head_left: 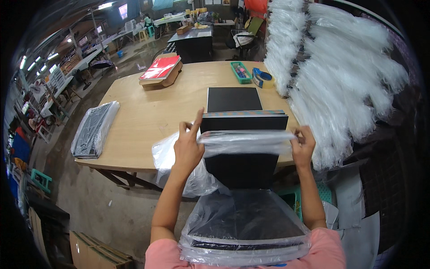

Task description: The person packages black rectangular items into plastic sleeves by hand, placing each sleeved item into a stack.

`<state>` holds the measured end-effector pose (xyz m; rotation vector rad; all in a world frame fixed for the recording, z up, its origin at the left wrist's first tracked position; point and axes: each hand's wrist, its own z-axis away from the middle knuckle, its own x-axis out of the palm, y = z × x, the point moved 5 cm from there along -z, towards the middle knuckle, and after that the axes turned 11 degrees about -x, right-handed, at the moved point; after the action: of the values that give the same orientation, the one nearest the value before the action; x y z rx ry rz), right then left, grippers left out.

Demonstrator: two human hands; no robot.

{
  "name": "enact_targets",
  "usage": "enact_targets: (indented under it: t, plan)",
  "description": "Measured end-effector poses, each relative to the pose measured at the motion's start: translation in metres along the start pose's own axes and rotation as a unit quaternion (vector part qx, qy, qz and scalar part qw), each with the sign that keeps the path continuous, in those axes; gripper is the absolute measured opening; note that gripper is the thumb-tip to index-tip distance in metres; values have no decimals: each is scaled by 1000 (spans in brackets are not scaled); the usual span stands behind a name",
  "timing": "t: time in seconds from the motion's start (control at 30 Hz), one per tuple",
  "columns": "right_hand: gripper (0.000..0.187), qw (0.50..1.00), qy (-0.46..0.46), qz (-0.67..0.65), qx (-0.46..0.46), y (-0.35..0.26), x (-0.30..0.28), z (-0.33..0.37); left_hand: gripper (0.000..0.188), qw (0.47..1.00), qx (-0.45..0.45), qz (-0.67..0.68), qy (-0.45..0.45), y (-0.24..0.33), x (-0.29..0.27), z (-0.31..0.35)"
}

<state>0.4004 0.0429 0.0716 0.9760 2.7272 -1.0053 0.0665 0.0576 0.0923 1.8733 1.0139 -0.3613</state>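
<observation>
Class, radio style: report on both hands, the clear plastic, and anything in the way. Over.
Left hand, right hand: gripping clear plastic at opposite ends. Plastic: spanning the gap between them. Blocking view: plastic, partly hiding black panel.

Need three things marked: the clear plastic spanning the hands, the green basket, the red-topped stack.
Clear plastic (pixel 246 142): head view, middle of the blurred band.
Green basket (pixel 245 81): head view, near end wall.
Red-topped stack (pixel 161 67): head view, middle of its red top face.

Green basket (pixel 245 81) beside tape roll (pixel 268 82); green stool (pixel 41 178) far left.
</observation>
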Motion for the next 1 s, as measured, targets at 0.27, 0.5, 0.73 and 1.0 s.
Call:
enact_targets:
  t: [0.27, 0.5, 0.73, 1.0]
  plan:
    - [9, 981, -148, -103, 69, -34, -31, -9, 9, 920, -61, 235, -307, -10, -34, 19]
    - [21, 778, -242, -465, 345, 1, -24, 67, 16, 624, -350, 464, -523, -103, 34, 78]
    - [20, 742, -14, -427, 516, 93, -3, 210, 21, 869, -220, 259, -359, -194, 121, 172]
    - [13, 810, -325, -255, 415, 156, 21, 266, 38, 936, -135, -133, -297, -222, 126, 230]
